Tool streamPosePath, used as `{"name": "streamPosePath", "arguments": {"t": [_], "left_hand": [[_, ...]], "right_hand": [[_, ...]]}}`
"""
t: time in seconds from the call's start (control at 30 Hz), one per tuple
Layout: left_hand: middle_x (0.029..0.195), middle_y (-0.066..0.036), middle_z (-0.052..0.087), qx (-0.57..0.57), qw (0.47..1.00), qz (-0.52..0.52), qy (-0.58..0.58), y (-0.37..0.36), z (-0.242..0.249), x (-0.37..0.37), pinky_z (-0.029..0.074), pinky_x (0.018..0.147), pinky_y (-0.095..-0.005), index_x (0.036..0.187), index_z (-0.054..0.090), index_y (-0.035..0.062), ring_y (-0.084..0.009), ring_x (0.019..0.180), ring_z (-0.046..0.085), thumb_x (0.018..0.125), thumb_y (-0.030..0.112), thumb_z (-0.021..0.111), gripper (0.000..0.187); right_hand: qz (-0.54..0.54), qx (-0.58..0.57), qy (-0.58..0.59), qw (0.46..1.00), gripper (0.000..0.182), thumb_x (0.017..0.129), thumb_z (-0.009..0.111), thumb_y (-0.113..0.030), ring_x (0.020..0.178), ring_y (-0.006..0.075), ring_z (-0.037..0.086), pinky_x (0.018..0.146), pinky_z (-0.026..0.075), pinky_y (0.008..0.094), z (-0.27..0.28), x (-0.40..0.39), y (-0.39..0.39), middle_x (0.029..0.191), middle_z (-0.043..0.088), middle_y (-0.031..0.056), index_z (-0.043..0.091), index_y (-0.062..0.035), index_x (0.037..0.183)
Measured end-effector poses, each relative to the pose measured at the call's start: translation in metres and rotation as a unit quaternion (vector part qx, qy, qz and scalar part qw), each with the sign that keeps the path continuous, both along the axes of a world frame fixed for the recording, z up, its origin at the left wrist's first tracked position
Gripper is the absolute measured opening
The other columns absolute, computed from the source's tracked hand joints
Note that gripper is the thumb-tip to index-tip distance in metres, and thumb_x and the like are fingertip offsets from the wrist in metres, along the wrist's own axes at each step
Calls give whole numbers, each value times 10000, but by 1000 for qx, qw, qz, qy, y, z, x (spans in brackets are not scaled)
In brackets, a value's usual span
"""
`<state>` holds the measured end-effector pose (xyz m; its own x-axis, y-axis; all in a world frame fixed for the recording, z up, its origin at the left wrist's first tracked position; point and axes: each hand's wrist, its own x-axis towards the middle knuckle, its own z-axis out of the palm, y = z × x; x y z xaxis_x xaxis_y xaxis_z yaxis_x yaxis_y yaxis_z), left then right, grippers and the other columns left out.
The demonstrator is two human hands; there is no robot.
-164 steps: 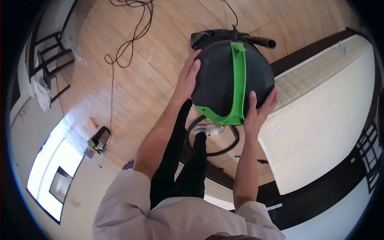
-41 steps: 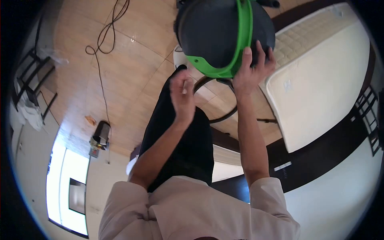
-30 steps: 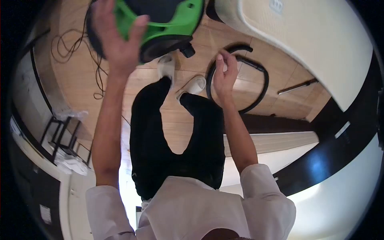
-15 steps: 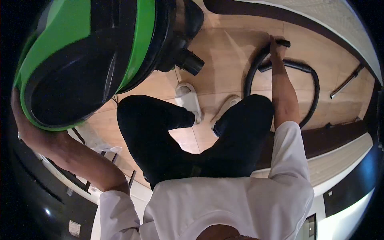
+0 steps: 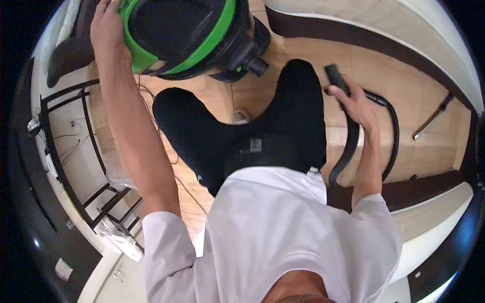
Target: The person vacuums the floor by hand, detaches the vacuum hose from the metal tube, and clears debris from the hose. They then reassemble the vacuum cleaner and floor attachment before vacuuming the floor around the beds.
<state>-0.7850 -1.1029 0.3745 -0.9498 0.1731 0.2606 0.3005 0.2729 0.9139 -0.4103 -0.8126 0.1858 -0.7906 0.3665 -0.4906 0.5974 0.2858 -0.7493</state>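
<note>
Label: pale sticker (image 5: 63, 269) on a dark panel, left of and well below the vacuum cleaner (image 5: 174, 33) in the view; print too small to read.
Trouser mark: small grey patch (image 5: 255, 145), below the vacuum cleaner in the view; not legible.
Near edges: black metal rack (image 5: 91, 151) at lower left of the vacuum cleaner; dark bed base (image 5: 353, 38) and mattress (image 5: 404, 25) to its right.
Open room: bare wood-look floor (image 5: 303, 48) between the vacuum cleaner and the bed base, continuing right to a metal tube (image 5: 433, 117).
Vacuum cleaner: black drum with bright green trim, stubby black port (image 5: 257, 66) facing lower right; upper part cut off by the view.
Hose: black, ribbed end cuff (image 5: 336, 78), curved sections right of the vacuum cleaner; cuff well apart from the port.
Left hand (image 5: 108, 30): at the green trim on the left side of the vacuum cleaner, fingers partly curled; firmness of grip cannot be told.
Right hand (image 5: 357, 105): right of the vacuum cleaner, closed around the hose just behind the cuff.
</note>
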Motion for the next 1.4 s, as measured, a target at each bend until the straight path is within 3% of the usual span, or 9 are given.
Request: {"name": "streamPosePath", "arguments": {"t": [0.1, 0.17, 0.77, 0.97, 1.03, 1.1, 1.2, 1.3, 1.4], "left_hand": [[1251, -109, 688, -4, 1000, 22, -11, 19, -5, -6, 517, 964, -308, 1348, 664, 63, -195, 1084, 670, 1033, 126, 518, 353], [1231, -127, 696, 38, 999, 16, -19, 34, -10, -6, 539, 948, -324, 1334, 669, 53, -213, 1064, 681, 1033, 67, 461, 366], [1295, -174, 652, -84, 996, -13, -9, 36, -2, -4, 573, 970, -370, 1398, 571, 31, -269, 1108, 689, 1054, 74, 349, 412], [1274, -165, 663, -94, 995, -1, 28, 37, -1, -5, 570, 956, -358, 1349, 615, -4, -252, 1091, 692, 1023, 51, 408, 391], [1283, -161, 662, -54, 999, 7, -3, 41, 0, 1, 563, 960, -354, 1333, 630, -4, -249, 1101, 687, 1008, 37, 425, 386], [1285, -159, 662, -63, 998, 5, 12, 40, 0, 3, 554, 978, -354, 1320, 639, -2, -250, 1115, 681, 1009, 28, 412, 387], [1287, -160, 661, -63, 997, -12, 32, 38, -3, 0, 541, 998, -352, 1315, 646, 5, -243, 1128, 676, 1014, 33, 394, 394], [1287, -155, 662, -64, 997, 5, 32, 41, -3, 6, 529, 1017, -348, 1315, 653, 11, -247, 1149, 667, 1015, 49, 397, 396], [1297, -154, 660, -69, 997, 44, 18, 54, 3, 25, 518, 1034, -348, 1310, 661, 13, -253, 1178, 656, 1001, 56, 418, 396]], "right_hand": [[74, 46, 160, 983, 625, 950, 689, -446, 870, 349, 714, 752, 550, 453, -48, 0, -35, 1083, 733, 214, 549, -51, 1414], [96, 143, 67, 983, 534, 954, 675, -376, 1047, 446, 671, 854, 536, 534, -18, -25, -62, 1166, 700, 228, 556, -96, 1394], [25, 254, 182, 950, 472, 925, 695, -280, 1031, 364, 673, 825, 567, 458, -82, -68, -90, 1117, 687, 138, 577, -123, 1354], [127, 140, 210, 959, 592, 937, 699, -345, 807, 287, 701, 692, 572, 405, -88, -106, -37, 867, 678, 145, 527, -123, 1458], [201, -176, 33, 963, 719, 944, 706, -414, 596, 171, 594, 545, 502, 334, -72, -124, -14, 760, 609, 77, 454, -76, 1527], [179, -344, 24, 922, 535, 979, 663, -477, 482, 92, 485, 438, 400, 258, -78, -131, -3, 669, 544, 2, 608, -6, 1226], [215, -497, 4, 841, 474, 978, 655, -510, 516, 30, 486, 431, 399, 186, -103, -139, 2, 676, 529, -26, 621, -67, 1144], [224, -379, -4, 898, 566, 972, 638, -566, 602, 111, 581, 537, 521, 281, -88, -135, -13, 727, 579, 40, 613, -36, 1169], [140, 75, 70, 985, 773, 899, 662, -651, 1215, 416, 626, 1030, 486, 524, -61, -120, -47, 1227, 663, 300, 609, 1, 1312]]}}
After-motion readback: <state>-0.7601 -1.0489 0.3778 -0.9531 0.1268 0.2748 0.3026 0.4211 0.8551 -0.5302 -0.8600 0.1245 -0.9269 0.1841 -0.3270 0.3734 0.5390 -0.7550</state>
